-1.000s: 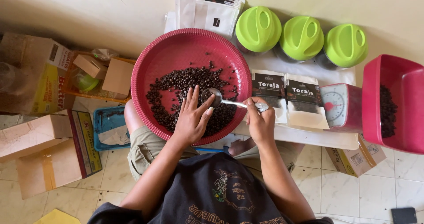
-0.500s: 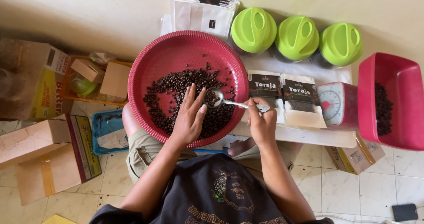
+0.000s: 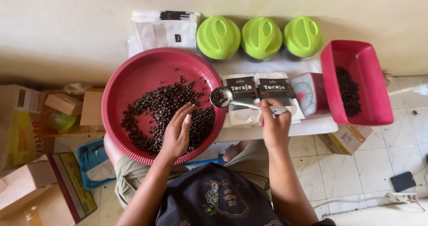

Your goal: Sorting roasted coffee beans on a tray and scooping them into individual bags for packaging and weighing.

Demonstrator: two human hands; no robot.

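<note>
Holding spoon [image 3: 232, 100] (beans aboard) in right hand [image 3: 274, 127].

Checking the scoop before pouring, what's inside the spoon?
The spoon, held by the right hand, carries a few dark beans. The bowl's bottom beneath them is covered.

Dark printed shirt [image 3: 218, 199] (khaki shorts [image 3: 129, 181])

Shiny metal spoon [image 3: 232, 100], matt red plastic basin [image 3: 133, 81], glossy green plastic lids [image 3: 261, 37], paper pouches [image 3: 261, 92].
</note>
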